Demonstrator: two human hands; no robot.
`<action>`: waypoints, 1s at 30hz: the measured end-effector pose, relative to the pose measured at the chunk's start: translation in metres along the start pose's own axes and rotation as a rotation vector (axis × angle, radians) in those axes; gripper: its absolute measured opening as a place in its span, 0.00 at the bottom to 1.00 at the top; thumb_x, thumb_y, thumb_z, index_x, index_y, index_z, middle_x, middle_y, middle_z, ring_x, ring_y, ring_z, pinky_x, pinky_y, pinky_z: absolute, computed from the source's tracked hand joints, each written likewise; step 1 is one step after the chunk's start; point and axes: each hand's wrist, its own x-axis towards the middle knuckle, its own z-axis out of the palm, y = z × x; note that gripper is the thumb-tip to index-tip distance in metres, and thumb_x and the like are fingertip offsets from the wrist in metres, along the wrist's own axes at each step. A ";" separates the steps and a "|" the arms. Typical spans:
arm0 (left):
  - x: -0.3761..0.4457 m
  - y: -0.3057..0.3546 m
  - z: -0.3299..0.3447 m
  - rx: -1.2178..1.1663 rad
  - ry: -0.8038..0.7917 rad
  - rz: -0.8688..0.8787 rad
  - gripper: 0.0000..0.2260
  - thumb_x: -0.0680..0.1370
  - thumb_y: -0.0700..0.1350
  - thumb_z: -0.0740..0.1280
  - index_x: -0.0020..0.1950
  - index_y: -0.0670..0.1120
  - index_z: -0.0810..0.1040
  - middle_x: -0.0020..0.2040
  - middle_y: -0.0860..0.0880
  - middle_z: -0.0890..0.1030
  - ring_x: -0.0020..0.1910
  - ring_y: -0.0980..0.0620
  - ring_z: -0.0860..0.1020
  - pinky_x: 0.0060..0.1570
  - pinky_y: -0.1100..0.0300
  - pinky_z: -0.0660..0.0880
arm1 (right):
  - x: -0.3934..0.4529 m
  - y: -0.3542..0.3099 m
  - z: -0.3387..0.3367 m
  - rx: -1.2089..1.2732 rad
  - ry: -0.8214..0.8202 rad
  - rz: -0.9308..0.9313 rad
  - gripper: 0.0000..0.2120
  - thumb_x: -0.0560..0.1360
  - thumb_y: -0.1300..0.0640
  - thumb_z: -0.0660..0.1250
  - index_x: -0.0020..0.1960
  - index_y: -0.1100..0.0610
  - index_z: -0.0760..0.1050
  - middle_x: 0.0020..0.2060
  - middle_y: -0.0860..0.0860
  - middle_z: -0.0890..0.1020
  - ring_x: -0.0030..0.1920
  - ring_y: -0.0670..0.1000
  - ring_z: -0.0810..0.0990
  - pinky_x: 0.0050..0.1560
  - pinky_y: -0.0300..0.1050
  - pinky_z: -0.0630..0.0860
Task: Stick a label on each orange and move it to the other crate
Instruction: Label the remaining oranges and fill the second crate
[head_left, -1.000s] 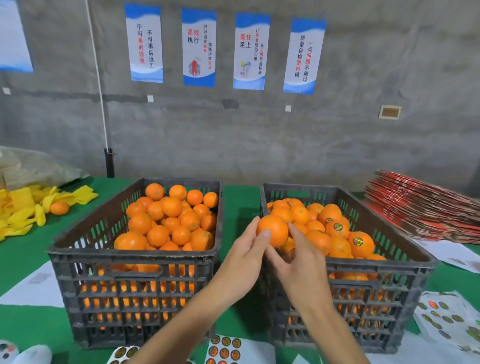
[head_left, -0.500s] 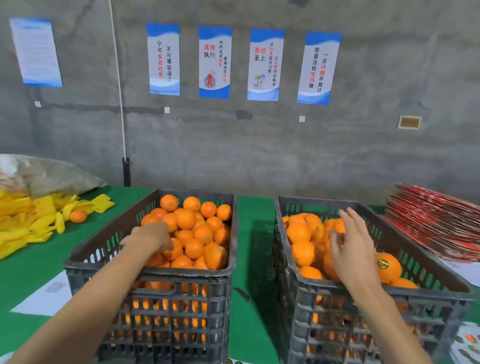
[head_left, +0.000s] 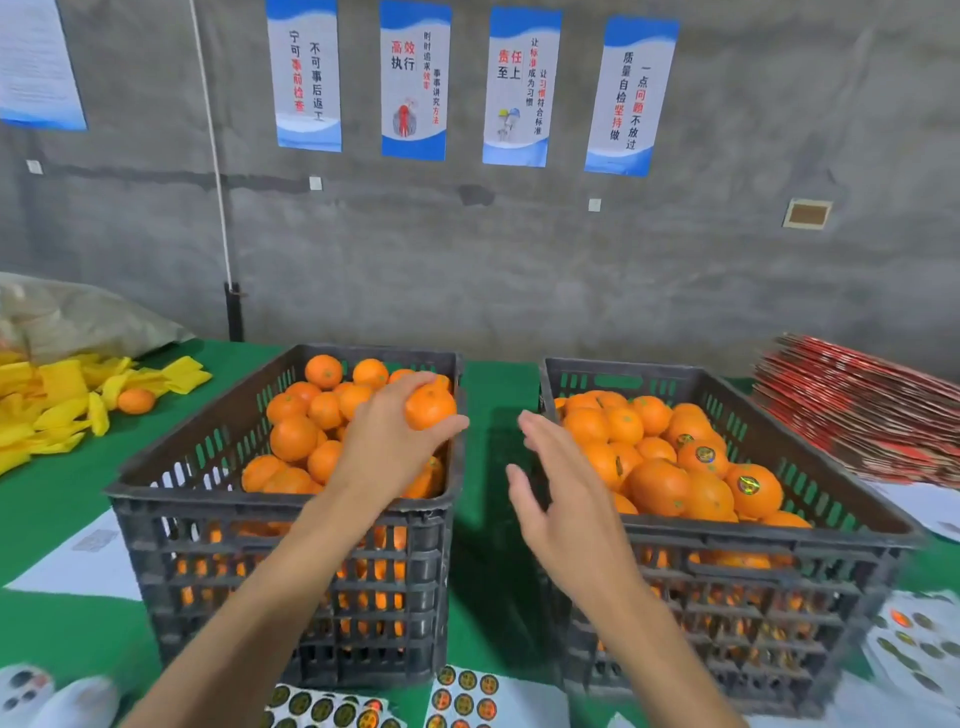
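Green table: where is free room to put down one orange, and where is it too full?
Free: the green strip between the left crate and right crate, and the cloth between the left crate and the yellow wrappers. Crowded: the front edge, covered by label sheets.

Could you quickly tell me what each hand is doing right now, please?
Left hand: closed around an orange above the left crate.
Right hand: open, holding nothing, between the crates.
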 end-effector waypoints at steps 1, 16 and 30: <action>-0.017 0.013 0.010 -0.109 0.020 0.046 0.28 0.72 0.56 0.79 0.70 0.54 0.78 0.64 0.52 0.82 0.61 0.52 0.80 0.61 0.54 0.77 | -0.009 -0.010 0.009 0.012 -0.002 -0.005 0.28 0.80 0.58 0.69 0.78 0.60 0.66 0.75 0.52 0.70 0.76 0.48 0.68 0.76 0.48 0.66; -0.212 -0.081 0.117 -0.270 -0.483 -0.288 0.25 0.73 0.61 0.77 0.66 0.70 0.70 0.67 0.60 0.74 0.64 0.55 0.76 0.65 0.52 0.76 | -0.200 0.056 0.054 0.133 -0.554 0.435 0.30 0.79 0.40 0.67 0.78 0.43 0.62 0.73 0.41 0.70 0.70 0.42 0.71 0.70 0.41 0.70; -0.238 -0.114 0.100 -0.448 -0.421 -0.492 0.23 0.78 0.68 0.63 0.71 0.65 0.67 0.64 0.58 0.75 0.60 0.59 0.79 0.64 0.55 0.77 | -0.207 0.065 0.051 -0.259 -0.865 0.050 0.30 0.80 0.28 0.49 0.74 0.41 0.71 0.63 0.42 0.68 0.60 0.46 0.68 0.59 0.46 0.68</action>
